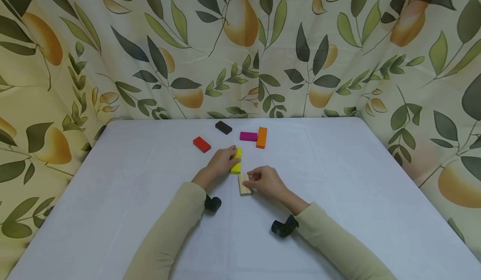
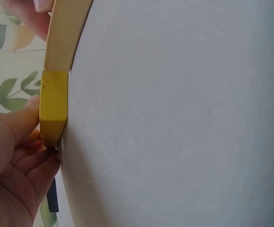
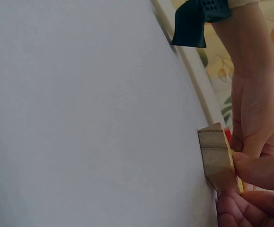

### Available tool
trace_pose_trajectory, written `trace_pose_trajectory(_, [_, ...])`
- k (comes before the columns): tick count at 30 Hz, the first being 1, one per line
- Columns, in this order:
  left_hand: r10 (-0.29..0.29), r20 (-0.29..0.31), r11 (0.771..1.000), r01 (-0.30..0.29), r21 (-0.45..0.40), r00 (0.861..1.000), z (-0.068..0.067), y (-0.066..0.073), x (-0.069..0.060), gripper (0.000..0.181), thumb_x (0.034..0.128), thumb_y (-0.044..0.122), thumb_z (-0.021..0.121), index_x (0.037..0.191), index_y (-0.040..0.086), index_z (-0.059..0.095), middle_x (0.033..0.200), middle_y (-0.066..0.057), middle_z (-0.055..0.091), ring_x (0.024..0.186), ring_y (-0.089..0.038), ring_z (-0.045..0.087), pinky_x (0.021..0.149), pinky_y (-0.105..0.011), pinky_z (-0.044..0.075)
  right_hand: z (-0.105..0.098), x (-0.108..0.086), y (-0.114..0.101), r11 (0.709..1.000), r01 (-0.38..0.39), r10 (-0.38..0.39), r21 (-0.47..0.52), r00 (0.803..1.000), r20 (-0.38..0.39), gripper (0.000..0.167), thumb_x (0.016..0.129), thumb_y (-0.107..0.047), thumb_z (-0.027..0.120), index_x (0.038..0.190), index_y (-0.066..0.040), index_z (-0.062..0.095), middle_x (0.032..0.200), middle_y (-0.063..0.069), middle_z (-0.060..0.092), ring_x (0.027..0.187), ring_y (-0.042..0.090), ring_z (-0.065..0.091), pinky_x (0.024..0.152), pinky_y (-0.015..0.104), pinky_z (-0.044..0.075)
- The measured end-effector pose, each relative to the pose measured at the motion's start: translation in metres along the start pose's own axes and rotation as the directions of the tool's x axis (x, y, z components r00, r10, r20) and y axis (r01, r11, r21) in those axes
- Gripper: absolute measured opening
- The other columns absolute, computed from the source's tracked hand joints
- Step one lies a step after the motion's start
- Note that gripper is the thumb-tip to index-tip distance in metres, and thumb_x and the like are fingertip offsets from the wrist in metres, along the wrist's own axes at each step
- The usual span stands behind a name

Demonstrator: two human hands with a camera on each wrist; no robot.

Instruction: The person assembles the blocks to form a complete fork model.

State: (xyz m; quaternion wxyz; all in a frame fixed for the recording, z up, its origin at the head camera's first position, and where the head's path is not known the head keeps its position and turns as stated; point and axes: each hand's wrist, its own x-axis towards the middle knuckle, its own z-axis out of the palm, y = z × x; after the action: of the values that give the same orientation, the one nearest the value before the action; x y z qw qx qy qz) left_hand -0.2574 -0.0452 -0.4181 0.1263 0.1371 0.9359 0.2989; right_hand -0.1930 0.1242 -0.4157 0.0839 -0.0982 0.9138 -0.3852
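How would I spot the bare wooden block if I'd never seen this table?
Start at the white table and find the person's right hand near the middle. Its fingers pinch the wooden block, on the near side of the yellow block. Only this one shows pale wood grain; its neighbours are solid colours.

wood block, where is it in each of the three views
Head: wood block below centre, at the right hand.
Left wrist: top left, above the yellow block.
Right wrist: lower right, pinched by fingers.
Shared landmark: the right hand, beside the block in each view; only part shows in the left wrist view.
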Motion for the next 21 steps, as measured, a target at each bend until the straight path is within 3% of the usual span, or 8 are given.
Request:
trace_pose_trajectory(12, [-0.029,0.014,1.000,0.029,-0.002,0.999,0.002,0.004,-0.001,0.054,0.0921,0.024,0.056,0.140,0.008,0.036,0.147,-0.004,0.030,0.133,-0.019,0.029,0.102,-0.032,0.031,0.008,-0.008,-0.003,0.999,-0.019,0.021,0.042,0.999,-0.041,0.036,0.074,-0.024,0.078,0.100,0.000,0.071,0.065,-0.002,0.059,0.063,0.016,0.049,0.050,0.023,0.042])
trace_pose_trajectory(21, [-0.005,0.010,0.999,0.005,0.040,1.000,0.002,0.005,-0.002,0.053,0.0926,0.025,0.056,0.139,0.006,0.037,0.146,-0.007,0.032,0.132,-0.021,0.031,0.102,-0.032,0.032,0.018,-0.011,-0.010,0.997,-0.036,0.041,0.074,0.997,-0.070,0.037,0.073,-0.025,0.079,0.099,0.001,0.070,0.059,0.001,0.055,0.060,0.016,0.048,0.046,0.021,0.037])
